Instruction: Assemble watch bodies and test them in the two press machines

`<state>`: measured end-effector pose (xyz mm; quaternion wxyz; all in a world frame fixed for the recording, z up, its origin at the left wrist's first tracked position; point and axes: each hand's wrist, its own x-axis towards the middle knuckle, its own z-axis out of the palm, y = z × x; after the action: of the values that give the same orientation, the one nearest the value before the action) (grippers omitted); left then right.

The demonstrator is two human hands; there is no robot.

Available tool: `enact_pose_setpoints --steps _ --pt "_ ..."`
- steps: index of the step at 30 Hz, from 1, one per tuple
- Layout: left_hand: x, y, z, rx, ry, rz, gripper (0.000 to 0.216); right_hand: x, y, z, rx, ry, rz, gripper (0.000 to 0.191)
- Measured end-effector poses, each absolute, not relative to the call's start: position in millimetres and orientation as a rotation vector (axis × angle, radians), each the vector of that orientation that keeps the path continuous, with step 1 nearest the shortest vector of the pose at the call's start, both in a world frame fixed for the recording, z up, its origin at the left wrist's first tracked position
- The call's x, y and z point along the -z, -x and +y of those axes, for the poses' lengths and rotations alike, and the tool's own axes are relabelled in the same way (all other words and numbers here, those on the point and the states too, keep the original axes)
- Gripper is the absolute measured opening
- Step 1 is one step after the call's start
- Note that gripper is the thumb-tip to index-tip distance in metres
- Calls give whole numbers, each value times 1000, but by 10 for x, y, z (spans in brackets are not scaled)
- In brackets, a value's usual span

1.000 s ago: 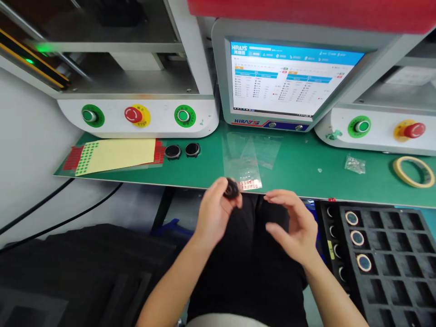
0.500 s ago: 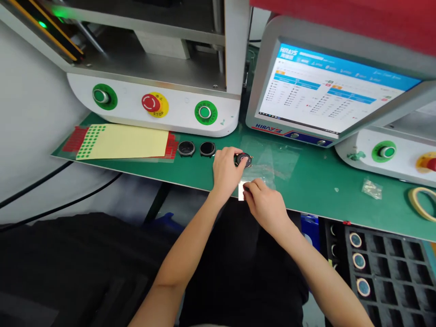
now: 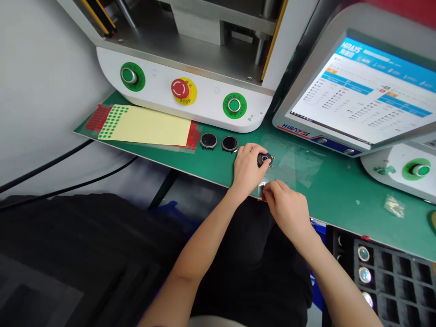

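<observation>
My left hand (image 3: 248, 167) is closed around the edge of a round black watch case (image 3: 263, 159), pressed to the green bench with a sensor-like centre facing up. Nearer to me, my right hand (image 3: 289, 205) pinches a small thin shiny piece (image 3: 260, 190) at the bench's front edge. Its kind is hard to make out, and the fingertips cover part of it. Two more round watch cases, one (image 3: 208, 141) farther left and one (image 3: 230, 144) closer to my left hand, lie with dark faces up.
A yellow sheet (image 3: 151, 125) with green dots and red strips lies at the left. Behind stand a press with green buttons and a red stop button (image 3: 180, 88), and a monitor (image 3: 361, 91). At the lower right is a black compartment tray (image 3: 388, 281); a small clear bag (image 3: 394, 206) lies above it.
The view has swung, so the bench and both hands appear farther right. The piece in my right hand shone white before and now looks clear and dark with some red. Both grips stay alike.
</observation>
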<state>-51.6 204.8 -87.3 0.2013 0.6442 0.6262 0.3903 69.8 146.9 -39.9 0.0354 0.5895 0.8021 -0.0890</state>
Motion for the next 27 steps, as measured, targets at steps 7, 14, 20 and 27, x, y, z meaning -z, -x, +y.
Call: enact_pose_setpoints --steps 7,14,20,27 --pt "908 507 2052 -1116 -1792 1749 12 420 -707 1465 301 -1857 2458 11" --pt "915 503 2061 -1133 -1788 1748 12 428 -738 1464 376 -1906 2496 8" --pt "917 499 2046 -1172 -1767 1720 13 501 -771 1460 424 -1997 2533 21" --pt "898 533 2079 -1382 -1669 1593 8 435 -795 1369 546 -2182 2789 18"
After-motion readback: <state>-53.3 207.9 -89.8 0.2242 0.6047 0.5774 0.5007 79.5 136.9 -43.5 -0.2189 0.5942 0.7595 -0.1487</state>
